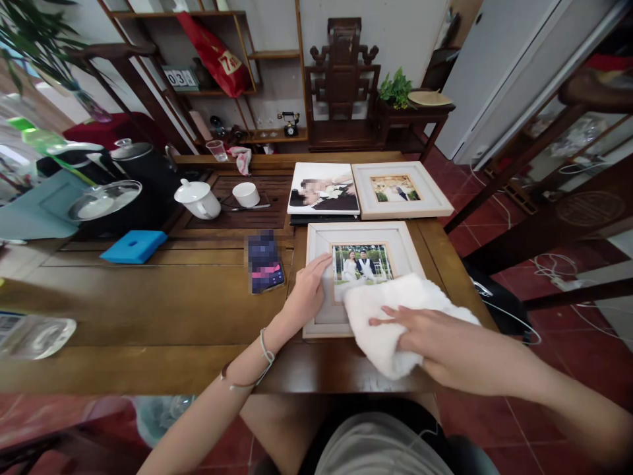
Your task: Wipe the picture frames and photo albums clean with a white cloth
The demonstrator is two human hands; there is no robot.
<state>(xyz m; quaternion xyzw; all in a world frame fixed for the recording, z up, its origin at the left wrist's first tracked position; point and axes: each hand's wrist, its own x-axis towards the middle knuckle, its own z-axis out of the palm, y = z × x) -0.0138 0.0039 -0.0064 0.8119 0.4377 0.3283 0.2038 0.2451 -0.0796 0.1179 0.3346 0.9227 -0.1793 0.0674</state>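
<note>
A white picture frame (315, 323) with a photo (363, 262) of a couple lies flat near the table's front edge. My left hand (309, 285) grips its left side, the index finger stretched over the border and the other fingers partly hidden. In my right hand (418, 333) is a fluffy white cloth (380, 330), bunched up and pressed on the frame's lower right part. The cloth covers that corner and the bottom of the photo. Some of my right fingers are buried in it.
Behind lie a frameless photo panel (324, 189) and another white frame (435, 191). Left of my left hand is a phone (267, 264). Further left are a blue box (133, 246), a white cup (246, 194), a lidded teapot (198, 199) and a black kettle (141, 168).
</note>
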